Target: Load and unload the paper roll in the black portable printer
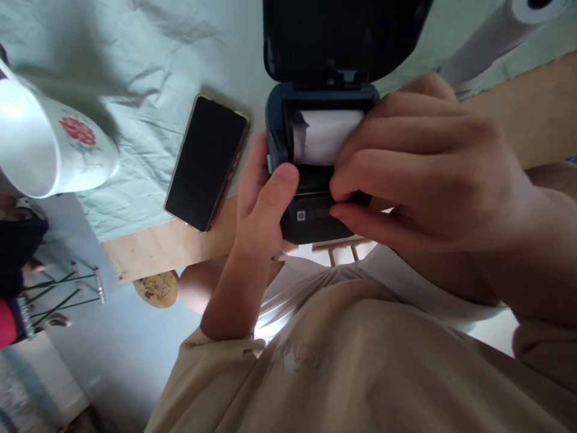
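A small dark label printer [322, 225] is held up over the table's near edge, its black lid [338, 39] swung open away from me. Inside its bay lies a roll of white paper [327, 135]. My left hand [265, 198] grips the printer's left side, thumb on the top rim. Over the right part of the bay, my right hand [433, 162] has its fingers bent together at the paper roll's right end, with thumb and fingertips close to the front of the bay. Whether something thin is pinched there is hidden.
A phone [207, 162] with a dark screen lies left of the printer on the pale green cloth [148, 54]. Further left is a white cup [67, 141] with a red flower. A large white roll [496, 45] is at the upper right. Below stands a round stool [157, 288].
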`<act>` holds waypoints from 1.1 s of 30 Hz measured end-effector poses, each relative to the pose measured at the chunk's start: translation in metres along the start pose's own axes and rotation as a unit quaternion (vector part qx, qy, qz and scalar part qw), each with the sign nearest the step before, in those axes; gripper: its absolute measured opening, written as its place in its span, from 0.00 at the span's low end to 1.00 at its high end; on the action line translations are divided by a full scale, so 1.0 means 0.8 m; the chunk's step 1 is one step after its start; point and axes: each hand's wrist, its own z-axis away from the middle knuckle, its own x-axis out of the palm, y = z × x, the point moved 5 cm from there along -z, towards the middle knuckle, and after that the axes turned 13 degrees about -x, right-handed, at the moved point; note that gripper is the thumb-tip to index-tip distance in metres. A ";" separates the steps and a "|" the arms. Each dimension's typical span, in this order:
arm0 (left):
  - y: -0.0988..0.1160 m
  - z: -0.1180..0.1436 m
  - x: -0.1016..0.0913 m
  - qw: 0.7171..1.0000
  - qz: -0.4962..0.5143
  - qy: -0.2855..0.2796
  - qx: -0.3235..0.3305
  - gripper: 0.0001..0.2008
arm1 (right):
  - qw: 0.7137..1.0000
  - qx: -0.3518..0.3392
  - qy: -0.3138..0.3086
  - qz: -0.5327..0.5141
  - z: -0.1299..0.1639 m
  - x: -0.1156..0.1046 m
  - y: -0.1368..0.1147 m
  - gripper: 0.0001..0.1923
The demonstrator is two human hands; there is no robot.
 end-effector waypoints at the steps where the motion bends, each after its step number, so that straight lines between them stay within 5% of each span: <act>1: 0.002 0.000 0.001 1.000 0.002 -0.003 0.009 0.16 | 1.000 0.009 -0.003 -0.003 0.000 0.000 0.001 0.23; 8: 0.002 -0.002 0.004 1.000 0.017 -0.015 -0.021 0.13 | 1.000 -0.003 -0.002 0.003 -0.001 0.003 0.001 0.21; 15: -0.017 -0.007 -0.006 1.000 -0.009 0.017 0.008 0.24 | 1.000 0.017 -0.009 -0.011 -0.003 0.002 0.003 0.24; 21: -0.009 -0.002 -0.004 0.998 -0.035 0.016 -0.053 0.19 | 1.000 0.006 -0.004 0.010 -0.006 0.001 0.001 0.24; 29: -0.012 -0.002 -0.003 1.000 -0.005 -0.019 0.009 0.17 | 0.999 -0.035 0.002 0.016 -0.004 -0.001 -0.002 0.17; 33: -0.003 0.000 0.000 1.000 -0.002 -0.013 -0.013 0.16 | 0.999 -0.040 0.004 0.008 -0.003 0.000 -0.004 0.15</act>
